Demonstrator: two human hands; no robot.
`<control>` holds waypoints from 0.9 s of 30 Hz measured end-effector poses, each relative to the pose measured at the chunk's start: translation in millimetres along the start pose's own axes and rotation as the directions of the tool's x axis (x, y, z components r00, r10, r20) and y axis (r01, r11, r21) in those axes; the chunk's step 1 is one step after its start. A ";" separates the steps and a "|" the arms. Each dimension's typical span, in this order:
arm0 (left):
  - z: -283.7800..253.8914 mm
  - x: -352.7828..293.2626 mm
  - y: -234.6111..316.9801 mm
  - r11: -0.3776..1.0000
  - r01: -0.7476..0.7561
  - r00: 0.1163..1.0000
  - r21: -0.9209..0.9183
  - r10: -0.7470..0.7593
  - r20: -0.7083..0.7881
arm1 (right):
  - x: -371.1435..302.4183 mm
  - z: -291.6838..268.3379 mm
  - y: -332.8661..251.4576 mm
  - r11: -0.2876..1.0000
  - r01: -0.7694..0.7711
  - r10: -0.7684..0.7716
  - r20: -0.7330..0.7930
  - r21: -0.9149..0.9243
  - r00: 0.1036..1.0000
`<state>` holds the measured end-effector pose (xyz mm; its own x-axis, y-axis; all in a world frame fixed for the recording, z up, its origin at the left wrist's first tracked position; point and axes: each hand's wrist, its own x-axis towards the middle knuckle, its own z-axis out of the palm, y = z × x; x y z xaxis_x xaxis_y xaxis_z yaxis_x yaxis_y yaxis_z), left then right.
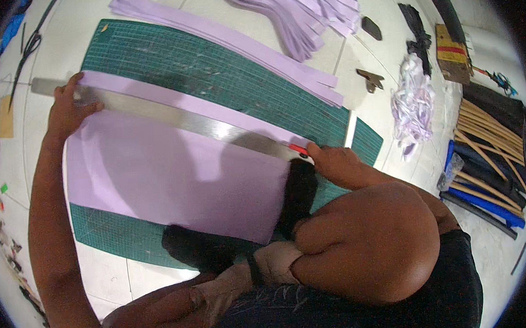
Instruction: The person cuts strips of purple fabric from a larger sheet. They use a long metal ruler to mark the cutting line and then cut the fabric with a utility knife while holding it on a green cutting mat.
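A long metal ruler (211,126) lies slantwise across a lavender sheet (178,170) that looks like fabric. Beyond its far edge shows a narrow band of the same material. My left hand (70,110) grips the ruler near its left end, thumb on the near side and fingers on the far side. In my right hand (339,166) is a red cutter knife (298,150), held at the ruler's right end; its blade cannot be made out. Under the sheet is a green cutting mat (133,48). My dark-covered foot (300,189) rests at the sheet's right edge.
Long lavender strips (224,48) lie along the mat's far side, with a larger strip pile (301,9) behind. To the right are a clamp (370,80), crumpled pale scraps (412,105), a yellow box (452,53) and wooden sticks (489,130). Black scissors (32,43) lie far left.
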<state>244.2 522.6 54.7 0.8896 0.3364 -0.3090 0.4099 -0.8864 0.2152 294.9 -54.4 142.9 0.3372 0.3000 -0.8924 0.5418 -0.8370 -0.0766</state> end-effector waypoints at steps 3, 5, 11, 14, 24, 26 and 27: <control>8.2 7.0 -10.1 0.999 -0.026 1.000 -0.028 0.026 0.000 | -36.3 41.2 59.8 0.997 -0.070 0.071 0.030 -0.036 0.997; 7.7 8.3 -9.0 0.998 -0.019 0.999 -0.065 0.020 0.028 | -51.2 64.6 88.0 0.995 -0.079 0.081 0.018 -0.066 0.997; 12.7 2.6 -22.3 0.995 -0.033 0.999 -0.096 0.032 -0.006 | -53.6 61.1 98.2 0.995 -0.037 0.036 -0.018 -0.097 0.999; 12.1 9.9 -3.1 0.977 0.119 0.993 -0.179 -0.115 0.035 | -65.5 61.9 114.9 0.988 -0.021 0.008 -0.087 -0.152 0.996; 5.7 28.3 10.8 0.998 0.004 0.931 0.057 0.017 -0.364 | 0.5 -5.0 44.8 0.802 0.288 0.090 -0.582 0.523 0.808; -5.9 23.8 36.6 0.978 -0.109 0.911 -0.178 0.027 -0.411 | 21.5 -5.1 21.1 0.734 0.372 0.058 -0.598 0.568 0.799; -19.2 20.6 52.5 0.893 -0.165 0.929 -0.420 -0.003 -0.371 | 31.6 -1.5 12.9 0.721 0.387 0.046 -0.598 0.574 0.800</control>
<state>287.9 489.2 77.4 0.8995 0.4334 0.0563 0.3040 -0.7130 0.6319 313.7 -55.1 114.4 0.7550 0.4753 -0.4517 0.0797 -0.7503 -0.6563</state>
